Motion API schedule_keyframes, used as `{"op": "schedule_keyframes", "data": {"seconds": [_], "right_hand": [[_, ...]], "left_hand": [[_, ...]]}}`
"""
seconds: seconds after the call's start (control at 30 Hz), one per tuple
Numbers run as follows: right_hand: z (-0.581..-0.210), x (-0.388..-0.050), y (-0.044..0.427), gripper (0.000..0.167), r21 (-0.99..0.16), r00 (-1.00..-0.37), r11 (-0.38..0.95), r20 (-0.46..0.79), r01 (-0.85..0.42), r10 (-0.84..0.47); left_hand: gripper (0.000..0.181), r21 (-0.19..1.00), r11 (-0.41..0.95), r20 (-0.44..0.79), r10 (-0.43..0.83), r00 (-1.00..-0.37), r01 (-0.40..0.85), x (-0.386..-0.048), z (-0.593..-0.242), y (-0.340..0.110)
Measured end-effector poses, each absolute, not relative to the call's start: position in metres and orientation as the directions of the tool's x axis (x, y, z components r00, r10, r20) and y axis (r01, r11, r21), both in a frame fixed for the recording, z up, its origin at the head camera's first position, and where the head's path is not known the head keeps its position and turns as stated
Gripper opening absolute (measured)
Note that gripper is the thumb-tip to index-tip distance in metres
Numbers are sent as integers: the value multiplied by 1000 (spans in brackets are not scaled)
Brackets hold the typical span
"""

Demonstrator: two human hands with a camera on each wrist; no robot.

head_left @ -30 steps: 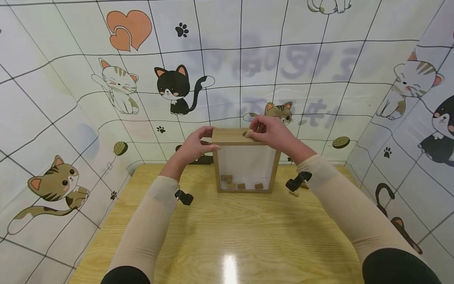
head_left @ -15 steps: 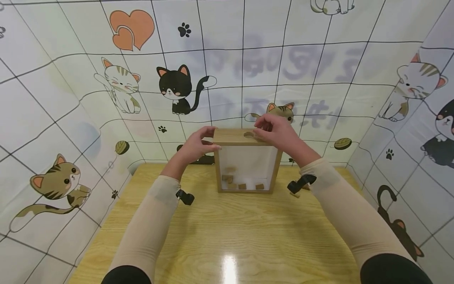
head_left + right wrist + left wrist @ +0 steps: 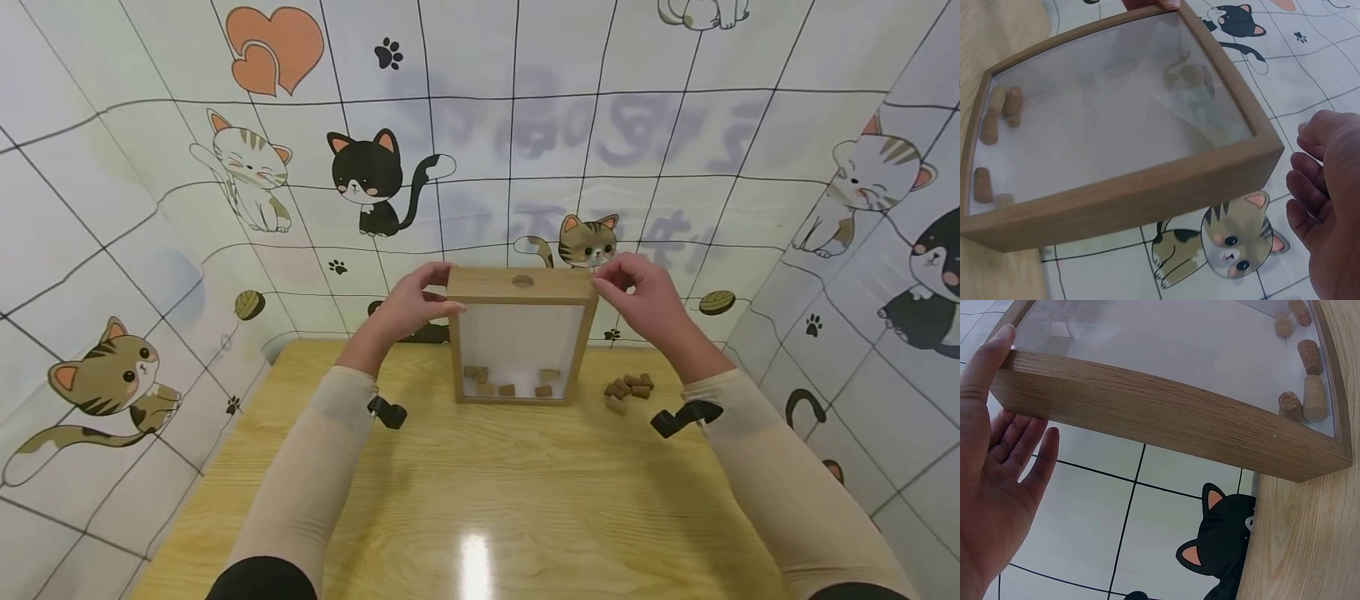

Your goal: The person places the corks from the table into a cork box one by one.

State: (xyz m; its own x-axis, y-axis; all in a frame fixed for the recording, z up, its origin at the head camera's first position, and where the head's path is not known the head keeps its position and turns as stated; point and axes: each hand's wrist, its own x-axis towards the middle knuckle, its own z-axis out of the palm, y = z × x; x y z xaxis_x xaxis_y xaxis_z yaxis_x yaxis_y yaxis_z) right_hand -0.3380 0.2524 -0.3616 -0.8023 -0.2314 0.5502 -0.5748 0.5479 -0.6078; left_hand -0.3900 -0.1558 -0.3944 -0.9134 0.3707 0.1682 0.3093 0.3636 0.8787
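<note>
A shallow wooden box with a clear front stands upright on the table, a round hole in its top. Several corks lie along its bottom, seen through the pane in all views. My left hand grips the top left corner, thumb on the front edge and fingers behind. Beside the top right corner is my right hand, its fingers loosely bent. The right wrist view shows this hand apart from the box with nothing visible in it.
A small pile of corks lies on the wooden table to the right of the box. Behind the box hangs a white sheet with cat drawings and grid lines, which also covers both sides.
A cork held at the hole by my right hand has dropped into the box. That hand has since moved right, away from the hole. My left hand stays on its corner.
</note>
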Motion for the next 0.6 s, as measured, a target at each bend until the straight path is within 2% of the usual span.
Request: {"op": "schedule_keyframes", "data": {"seconds": [0.3, 0.6], "right_hand": [[-405, -321, 282, 13, -666, -876, 581, 439, -467, -200], [-465, -312, 304, 22, -745, -948, 587, 242, -318, -206]], "left_hand": [[85, 880, 362, 164, 374, -913, 307, -391, -395, -157], [85, 880, 358, 169, 378, -910, 312, -393, -397, -158]]}}
